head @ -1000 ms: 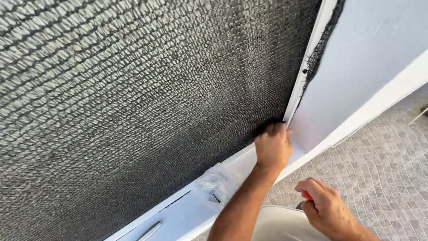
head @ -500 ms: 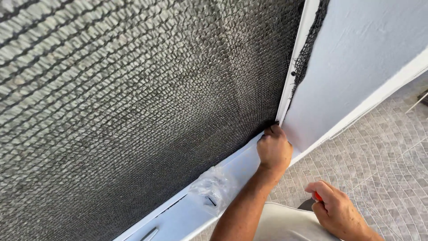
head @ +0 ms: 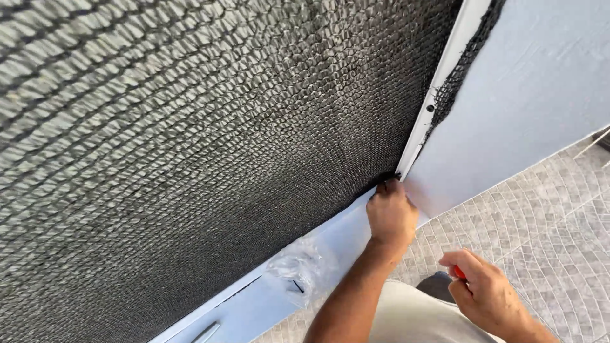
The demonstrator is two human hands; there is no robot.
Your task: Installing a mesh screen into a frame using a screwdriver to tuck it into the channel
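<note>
Left hand: the left hand [head: 391, 213] is closed, fingertips pinching the black mesh [head: 210, 159] at its lower corner
Mesh corner: sits where the white frame strip [head: 438, 89] meets the bottom white rail [head: 330, 238]
Right hand: the right hand [head: 486, 292] is curled round a red-handled tool [head: 459, 273], low and well apart from the mesh
Open room: tiled floor [head: 546, 209] to the right
Rail clutter: clear plastic wrap [head: 302, 267] just left of the wrist

Black woven mesh [head: 210, 159]; white frame [head: 438, 95]; grey mosaic floor [head: 540, 216].
</note>
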